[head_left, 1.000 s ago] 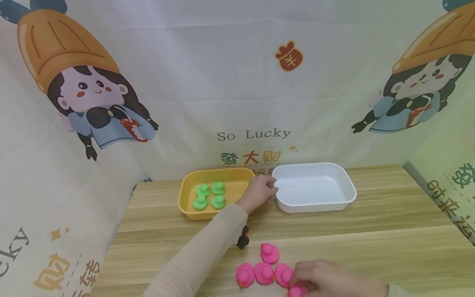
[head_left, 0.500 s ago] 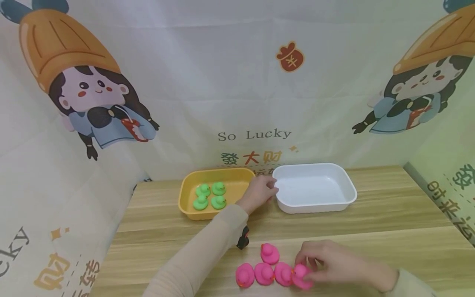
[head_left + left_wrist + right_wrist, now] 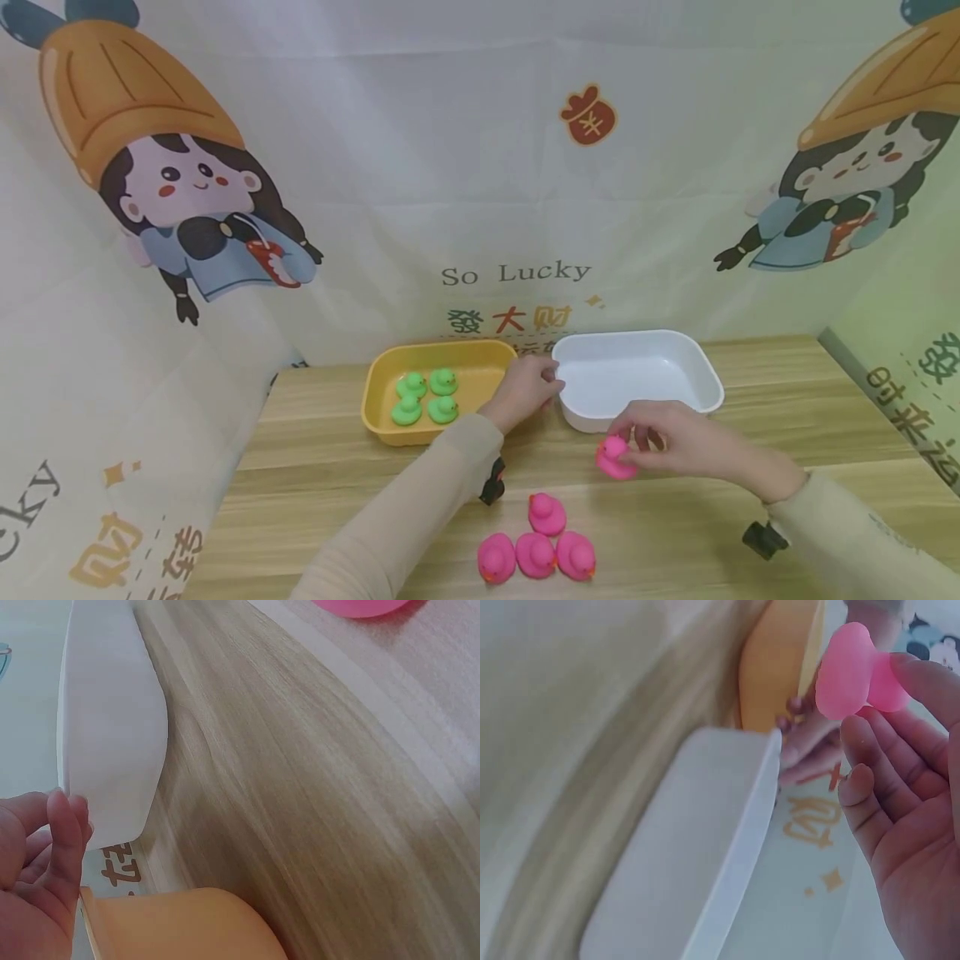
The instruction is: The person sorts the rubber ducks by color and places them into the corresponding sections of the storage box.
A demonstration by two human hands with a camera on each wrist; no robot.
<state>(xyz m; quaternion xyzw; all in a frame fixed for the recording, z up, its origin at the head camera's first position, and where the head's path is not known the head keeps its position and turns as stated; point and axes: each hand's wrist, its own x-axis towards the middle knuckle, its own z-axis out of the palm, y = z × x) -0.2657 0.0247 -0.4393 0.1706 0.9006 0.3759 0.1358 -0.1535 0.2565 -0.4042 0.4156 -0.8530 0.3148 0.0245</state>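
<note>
My right hand (image 3: 686, 442) pinches a pink toy duck (image 3: 615, 458) between thumb and fingers, raised over the table in front of the white tray (image 3: 633, 375). In the right wrist view that pink duck (image 3: 846, 671) is held at the fingertips, seen from its flat underside. My left hand (image 3: 522, 392) grips the white tray's left rim; in the left wrist view its fingertips meet at the tray's edge (image 3: 66, 780). Several more pink ducks (image 3: 536, 554) rest on the table near the front, one behind a row of the others.
A yellow tray (image 3: 491, 367) stands left of the white one, with several green ducks (image 3: 426, 396) inside. Its right part lies beneath my left forearm and hand. Printed cloth (image 3: 420, 167) hangs behind the wooden table (image 3: 300, 500) and along its sides.
My right hand has picked up the rightmost pink duck from the row and carried it up and forward, towards the white tray. The left hand has stayed at the tray's rim.
</note>
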